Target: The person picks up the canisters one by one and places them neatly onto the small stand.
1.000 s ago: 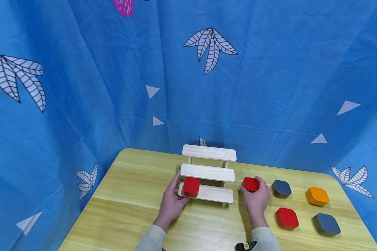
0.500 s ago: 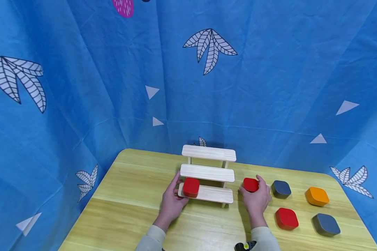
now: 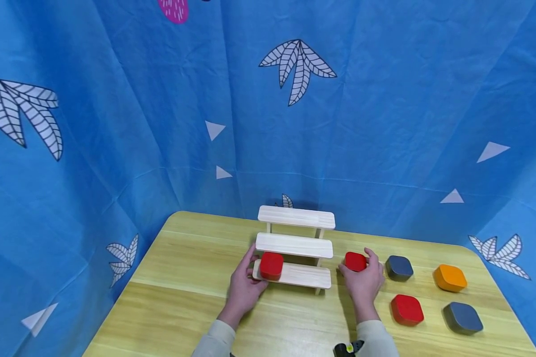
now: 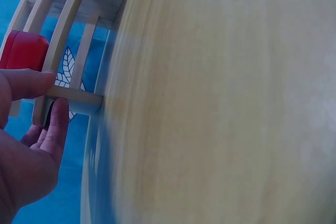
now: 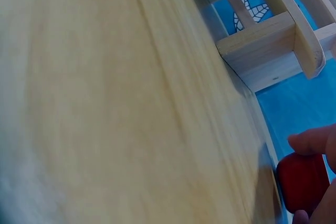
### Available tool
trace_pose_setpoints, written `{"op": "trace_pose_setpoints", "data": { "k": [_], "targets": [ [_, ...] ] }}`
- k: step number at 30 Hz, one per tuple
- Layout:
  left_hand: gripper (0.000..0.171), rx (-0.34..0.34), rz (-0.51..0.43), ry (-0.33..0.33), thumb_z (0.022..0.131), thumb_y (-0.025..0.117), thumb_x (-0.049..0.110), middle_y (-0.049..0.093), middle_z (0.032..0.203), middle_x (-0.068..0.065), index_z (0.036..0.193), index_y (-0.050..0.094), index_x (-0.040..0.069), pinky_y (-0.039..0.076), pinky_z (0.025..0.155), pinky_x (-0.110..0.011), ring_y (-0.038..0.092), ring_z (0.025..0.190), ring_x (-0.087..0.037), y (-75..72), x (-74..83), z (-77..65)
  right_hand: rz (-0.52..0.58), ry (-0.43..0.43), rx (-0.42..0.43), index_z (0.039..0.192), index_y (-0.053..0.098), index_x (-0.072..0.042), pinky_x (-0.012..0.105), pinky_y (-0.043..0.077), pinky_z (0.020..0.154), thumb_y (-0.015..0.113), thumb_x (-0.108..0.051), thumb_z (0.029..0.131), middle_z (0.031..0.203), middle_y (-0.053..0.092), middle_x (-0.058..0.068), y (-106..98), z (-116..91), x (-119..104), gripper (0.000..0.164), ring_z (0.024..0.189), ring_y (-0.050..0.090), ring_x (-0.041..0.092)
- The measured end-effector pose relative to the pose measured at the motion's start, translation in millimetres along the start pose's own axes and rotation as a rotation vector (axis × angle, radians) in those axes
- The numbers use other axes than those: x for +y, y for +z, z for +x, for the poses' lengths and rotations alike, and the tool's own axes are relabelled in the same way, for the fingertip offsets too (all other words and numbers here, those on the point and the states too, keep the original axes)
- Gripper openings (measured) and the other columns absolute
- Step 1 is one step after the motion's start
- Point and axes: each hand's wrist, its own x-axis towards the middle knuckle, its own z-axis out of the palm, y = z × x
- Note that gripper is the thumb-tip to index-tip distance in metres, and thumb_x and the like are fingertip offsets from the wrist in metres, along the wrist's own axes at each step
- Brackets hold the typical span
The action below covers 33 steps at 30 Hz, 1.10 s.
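Note:
A pale wooden three-step display stand [image 3: 295,244] is on the table, a red rounded block [image 3: 271,266] at the left of its lowest step. At that step's left end, my left hand [image 3: 244,290] grips the board. Its thumb [image 4: 32,83] lies along the front edge, and fingers reach beneath the board. Right of the stand, my right hand [image 3: 364,283] holds a second red rounded block [image 3: 355,261] between thumb and fingers. The right wrist view shows this block [image 5: 302,184] at the table surface; whether it touches the table I cannot tell. The palm hides part of it.
Further right on the wooden table [image 3: 183,277] lie a dark blue block [image 3: 399,268], an orange block [image 3: 449,277], a red block [image 3: 407,310] and a grey-blue block [image 3: 462,318]. A blue patterned cloth [image 3: 295,139] hangs behind the table and along its sides.

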Motion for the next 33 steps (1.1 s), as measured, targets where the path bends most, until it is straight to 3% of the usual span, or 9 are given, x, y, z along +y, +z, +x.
{"op": "trace_pose_setpoints", "data": {
  "k": [6,16,33],
  "targets": [
    [0.107,0.002,0.015,-0.001,0.075,0.076,-0.018,0.050,0.140,-0.011,0.157,0.031,0.034,0.058,0.073,-0.027,0.060,0.095,-0.026,0.4,-2.2,0.3,0.023,0.031,0.015,0.144,0.044,-0.009,0.060,0.050,0.085,0.088,-0.013,0.069,0.131,0.048,0.023,-5.7,-0.4,-5.2,0.087,0.119,0.044,0.046],
    [0.103,0.008,0.014,0.001,0.076,0.076,-0.017,0.050,0.140,-0.012,0.159,0.031,0.024,0.058,0.074,-0.027,0.060,0.096,-0.026,0.4,0.4,-0.1,0.058,0.037,0.030,0.143,0.045,-0.008,0.060,0.048,0.089,0.089,-0.014,0.069,0.134,0.049,0.022,-15.6,-1.3,-17.7,0.086,0.120,0.046,0.042],
    [0.104,-0.001,0.005,-0.008,0.076,0.076,-0.018,0.049,0.140,-0.012,0.159,0.031,0.026,0.058,0.073,-0.028,0.059,0.097,-0.026,-0.6,-1.4,0.5,0.121,0.015,0.062,0.144,0.045,-0.011,0.058,0.051,0.087,0.091,-0.018,0.069,0.136,0.049,0.019,-30.2,-4.5,-42.0,0.088,0.121,0.047,0.040]
  ]
}}
